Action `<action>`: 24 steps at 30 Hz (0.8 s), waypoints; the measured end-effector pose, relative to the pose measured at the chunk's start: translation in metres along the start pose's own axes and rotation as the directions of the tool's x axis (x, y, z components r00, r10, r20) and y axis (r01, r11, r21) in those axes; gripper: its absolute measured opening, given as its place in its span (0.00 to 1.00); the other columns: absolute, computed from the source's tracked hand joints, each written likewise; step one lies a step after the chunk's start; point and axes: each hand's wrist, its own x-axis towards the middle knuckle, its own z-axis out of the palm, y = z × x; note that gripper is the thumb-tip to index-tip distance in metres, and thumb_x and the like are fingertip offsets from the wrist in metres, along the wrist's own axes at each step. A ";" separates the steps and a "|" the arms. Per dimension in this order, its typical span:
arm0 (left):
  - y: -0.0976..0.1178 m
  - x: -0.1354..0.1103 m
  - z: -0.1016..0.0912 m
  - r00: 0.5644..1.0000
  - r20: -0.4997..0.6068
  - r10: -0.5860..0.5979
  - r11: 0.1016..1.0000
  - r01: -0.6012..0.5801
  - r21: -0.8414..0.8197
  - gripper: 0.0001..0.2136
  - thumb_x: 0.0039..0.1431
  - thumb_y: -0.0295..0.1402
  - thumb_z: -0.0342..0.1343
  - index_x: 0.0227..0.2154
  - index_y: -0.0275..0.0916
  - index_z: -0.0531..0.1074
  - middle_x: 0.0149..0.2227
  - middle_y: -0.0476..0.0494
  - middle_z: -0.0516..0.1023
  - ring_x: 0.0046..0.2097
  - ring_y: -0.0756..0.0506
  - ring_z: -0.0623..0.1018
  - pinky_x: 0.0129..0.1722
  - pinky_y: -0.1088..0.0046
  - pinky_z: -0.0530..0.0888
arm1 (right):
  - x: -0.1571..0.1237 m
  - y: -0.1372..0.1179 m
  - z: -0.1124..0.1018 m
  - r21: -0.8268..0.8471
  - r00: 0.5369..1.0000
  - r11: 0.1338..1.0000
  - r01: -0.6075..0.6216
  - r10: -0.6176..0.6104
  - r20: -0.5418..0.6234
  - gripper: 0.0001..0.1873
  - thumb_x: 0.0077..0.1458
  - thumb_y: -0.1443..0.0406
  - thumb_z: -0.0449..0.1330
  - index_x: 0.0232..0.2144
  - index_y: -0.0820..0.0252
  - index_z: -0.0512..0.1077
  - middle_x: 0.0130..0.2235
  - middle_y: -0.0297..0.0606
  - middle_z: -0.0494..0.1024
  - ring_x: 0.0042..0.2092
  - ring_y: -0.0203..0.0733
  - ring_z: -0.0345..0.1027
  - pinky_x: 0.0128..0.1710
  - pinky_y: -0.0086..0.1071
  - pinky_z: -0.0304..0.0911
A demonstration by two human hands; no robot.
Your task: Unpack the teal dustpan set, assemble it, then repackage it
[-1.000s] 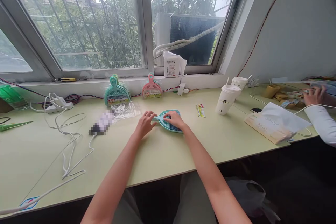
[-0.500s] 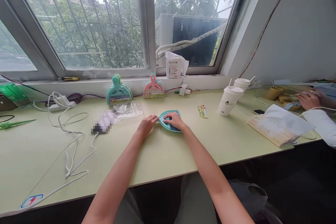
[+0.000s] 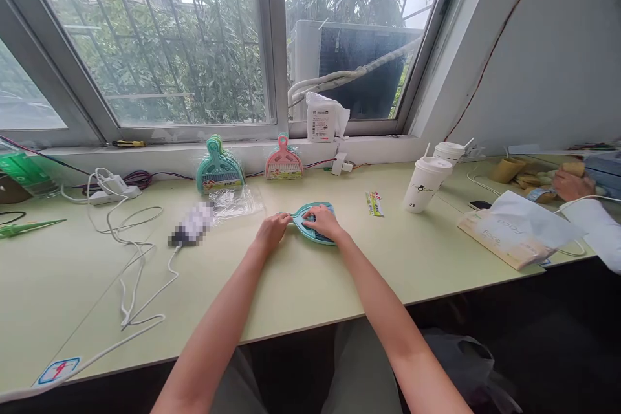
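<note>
From the remote station I noted both hands at mid-desk: left hand (image 3: 272,231) curled around the handle end, right hand (image 3: 323,222) lying flat over the body of a teal mini dustpan (image 3: 310,228). Its long axis ran left to right, parallel to the near edge. Beyond, packaged dustpan sets (image 3: 219,173) leaned along the far edge. Their label print was unreadable.

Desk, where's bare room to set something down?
Free: the near edge of the desk in front of both hands, and the stretch between the teal dustpan and the paper cup. Crowded: the white cable at left, the paper bag at right.
</note>
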 end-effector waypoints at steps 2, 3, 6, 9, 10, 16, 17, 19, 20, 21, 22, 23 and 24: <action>0.001 0.000 -0.002 0.995 -0.096 -0.014 0.998 0.007 -0.068 0.18 0.57 0.18 0.44 0.43 0.42 0.73 0.48 0.39 0.75 0.52 0.41 0.73 0.48 0.64 0.70 | -0.001 -0.004 -0.002 -0.009 0.999 0.999 -0.031 0.031 -0.037 0.08 0.49 0.60 0.63 0.33 0.54 0.77 0.41 0.34 0.79 0.47 0.44 0.65 0.48 0.36 0.58; 0.003 0.001 -0.003 0.984 -0.172 -0.049 0.992 0.029 -0.119 0.19 0.57 0.19 0.45 0.47 0.42 0.71 0.51 0.39 0.73 0.55 0.41 0.70 0.52 0.62 0.68 | -0.002 -0.007 -0.003 0.002 0.997 0.999 -0.054 0.054 -0.062 0.08 0.49 0.60 0.63 0.32 0.53 0.77 0.41 0.34 0.79 0.47 0.44 0.66 0.47 0.35 0.58; 0.014 0.007 -0.007 0.864 -0.386 -0.324 0.894 0.145 -0.425 0.24 0.59 0.28 0.51 0.59 0.43 0.59 0.60 0.36 0.62 0.62 0.39 0.62 0.58 0.56 0.62 | -0.001 -0.012 -0.004 0.101 0.968 0.984 -0.149 0.165 -0.187 0.08 0.49 0.59 0.62 0.32 0.53 0.75 0.41 0.34 0.79 0.47 0.43 0.67 0.44 0.32 0.60; 0.029 0.014 -0.005 0.838 -0.095 -0.538 0.500 0.226 -0.836 0.30 0.59 0.43 0.52 0.62 0.42 0.51 0.61 0.31 0.60 0.59 0.39 0.67 0.54 0.57 0.67 | 0.002 -0.019 -0.004 0.219 0.902 0.955 -0.201 0.268 -0.338 0.10 0.51 0.57 0.60 0.34 0.54 0.74 0.40 0.35 0.79 0.46 0.42 0.68 0.42 0.31 0.61; 0.034 0.016 -0.003 0.869 0.079 -0.488 0.331 0.268 -0.904 0.30 0.59 0.46 0.51 0.61 0.42 0.52 0.59 0.32 0.63 0.57 0.40 0.70 0.52 0.59 0.69 | 0.002 -0.021 -0.005 0.248 0.895 0.951 -0.185 0.267 -0.357 0.11 0.52 0.57 0.59 0.35 0.55 0.73 0.40 0.35 0.79 0.46 0.42 0.68 0.43 0.31 0.61; 0.048 0.011 -0.001 0.877 0.344 -0.335 -0.091 0.333 -0.938 0.23 0.48 0.34 0.60 0.48 0.41 0.64 0.46 0.41 0.74 0.46 0.44 0.76 0.46 0.66 0.73 | 0.003 -0.006 -0.019 0.242 0.956 0.964 -0.109 0.168 -0.240 0.15 0.60 0.55 0.50 0.40 0.53 0.74 0.45 0.36 0.77 0.42 0.40 0.70 0.42 0.32 0.63; 0.045 0.009 -0.003 0.861 0.360 -0.360 -0.112 0.343 -0.933 0.21 0.46 0.31 0.59 0.45 0.40 0.65 0.42 0.43 0.75 0.43 0.45 0.76 0.44 0.67 0.74 | 0.002 0.005 -0.023 0.189 0.927 0.964 -0.186 0.236 -0.290 0.16 0.60 0.57 0.49 0.42 0.53 0.74 0.48 0.38 0.76 0.47 0.43 0.69 0.46 0.34 0.62; 0.037 0.006 -0.008 0.816 0.379 -0.437 -0.144 0.352 -0.925 0.16 0.44 0.29 0.56 0.40 0.40 0.67 0.36 0.46 0.74 0.37 0.47 0.75 0.39 0.70 0.74 | -0.003 0.032 -0.030 0.055 0.801 0.904 -0.425 0.403 -0.443 0.19 0.60 0.61 0.49 0.50 0.57 0.71 0.57 0.44 0.69 0.59 0.49 0.57 0.55 0.42 0.56; 0.032 0.005 -0.009 0.793 0.378 -0.478 -0.156 0.347 -0.925 0.15 0.43 0.28 0.55 0.38 0.40 0.67 0.34 0.47 0.74 0.35 0.48 0.75 0.37 0.72 0.74 | -0.006 0.047 -0.031 0.009 0.726 0.835 -0.550 0.483 -0.490 0.21 0.60 0.63 0.49 0.54 0.60 0.67 0.61 0.47 0.63 0.64 0.51 0.49 0.59 0.48 0.50; 0.027 0.005 -0.010 0.774 0.370 -0.514 -0.167 0.333 -0.928 0.15 0.43 0.28 0.55 0.37 0.40 0.67 0.33 0.48 0.73 0.33 0.49 0.74 0.35 0.72 0.73 | -0.009 0.061 -0.032 -0.024 0.672 0.761 -0.648 0.557 -0.488 0.25 0.60 0.63 0.49 0.58 0.63 0.63 0.64 0.51 0.57 0.66 0.53 0.42 0.61 0.53 0.45; 0.021 0.005 -0.010 0.760 0.357 -0.543 -0.177 0.312 -0.933 0.15 0.42 0.28 0.55 0.37 0.41 0.66 0.33 0.49 0.73 0.32 0.49 0.74 0.33 0.73 0.73 | -0.012 0.073 -0.031 -0.053 0.636 0.694 -0.718 0.623 -0.455 0.28 0.60 0.62 0.48 0.61 0.66 0.58 0.65 0.54 0.54 0.68 0.54 0.38 0.61 0.56 0.41; 0.016 0.005 -0.010 0.750 0.341 -0.566 -0.188 0.286 -0.940 0.15 0.42 0.27 0.55 0.37 0.41 0.66 0.32 0.49 0.73 0.31 0.50 0.73 0.32 0.73 0.73 | -0.014 0.082 -0.029 -0.084 0.616 0.645 -0.759 0.670 -0.414 0.29 0.61 0.61 0.47 0.62 0.68 0.55 0.66 0.57 0.52 0.68 0.55 0.36 0.61 0.59 0.38; 0.011 0.005 -0.009 0.740 0.327 -0.588 -0.199 0.259 -0.945 0.15 0.41 0.27 0.55 0.36 0.41 0.66 0.33 0.49 0.73 0.31 0.50 0.73 0.31 0.73 0.73 | -0.015 0.088 -0.026 -0.119 0.620 0.626 -0.771 0.694 -0.366 0.30 0.61 0.61 0.45 0.63 0.70 0.53 0.66 0.58 0.51 0.68 0.55 0.36 0.61 0.60 0.36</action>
